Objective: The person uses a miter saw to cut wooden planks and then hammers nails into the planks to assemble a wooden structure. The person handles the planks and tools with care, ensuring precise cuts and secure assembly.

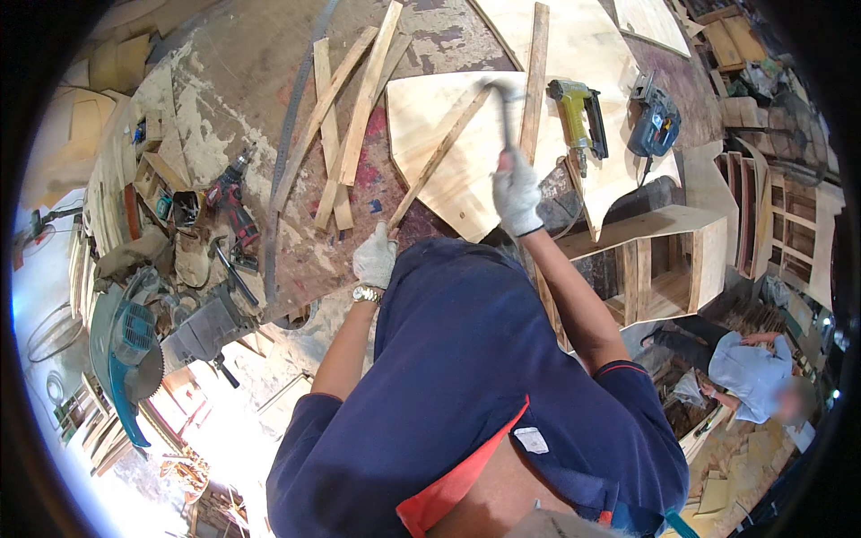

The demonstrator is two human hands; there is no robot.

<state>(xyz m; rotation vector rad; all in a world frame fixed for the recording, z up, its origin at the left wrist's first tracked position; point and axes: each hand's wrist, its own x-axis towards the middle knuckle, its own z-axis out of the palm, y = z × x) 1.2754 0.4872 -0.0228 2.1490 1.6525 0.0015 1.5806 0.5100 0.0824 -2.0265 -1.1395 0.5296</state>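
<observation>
My left hand (pixel 375 258), in a pale work glove, is closed around the near end of a narrow wooden strip (pixel 441 158). The strip slants up and to the right across a pale, curved-edged plywood panel (pixel 414 112) on the workbench. In my gloved right hand (pixel 517 199) is a hammer (pixel 508 121), gripped by its handle. Motion blurs the hammer, and its head appears over the strip's far end; whether they touch I cannot tell. Just right of the hammer, another wooden strip (pixel 535 72) lies across the plywood.
A yellow-green nail gun (pixel 572 112) and a blue jigsaw (pixel 656 127) lie at the right. Several loose strips (pixel 336 134) lie left of the panel, near a red-black drill (pixel 231 204). A teal circular-bladed saw (pixel 134 336) stands at left. Another person (pixel 749 372) is at lower right beyond a wooden frame (pixel 664 269).
</observation>
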